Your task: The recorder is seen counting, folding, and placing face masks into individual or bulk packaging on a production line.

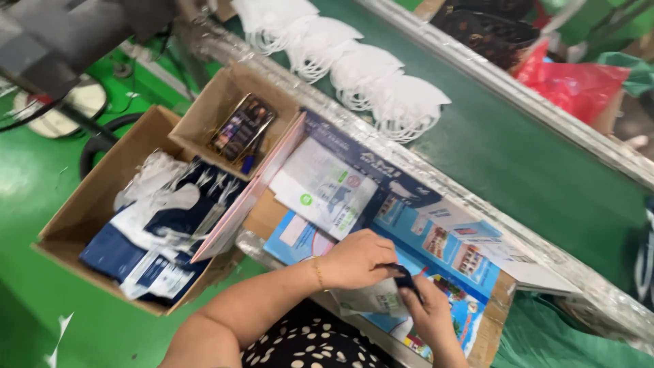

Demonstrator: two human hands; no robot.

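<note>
A: Pouch (371,298), white and printed, is held low over the blue printed carton sheet (436,262) at the near edge of the bench (599,293). Where is each hand placed?

B: The left hand (357,259) is curled over the top of the pouch, fingers closed on its upper edge. The right hand (426,310) is pinched shut on a small dark object (404,278) at the pouch's right corner; what that object is cannot be told.

A: How is the step judged best done?

B: The pouch is probably best kept flat on the carton sheet, the left grip steadying it while the dark object is worked at the corner only. The white masks (381,85) on the green conveyor belt (518,157) lie well apart and need not be disturbed.

A: What else is shown?

B: A leaflet (327,191) lies on the carton sheet beyond the hands. To the left, a large cardboard box (75,211) holds dark blue and white packets (163,225); a smaller box (211,102) behind it holds a dark glossy packet (242,127).
</note>
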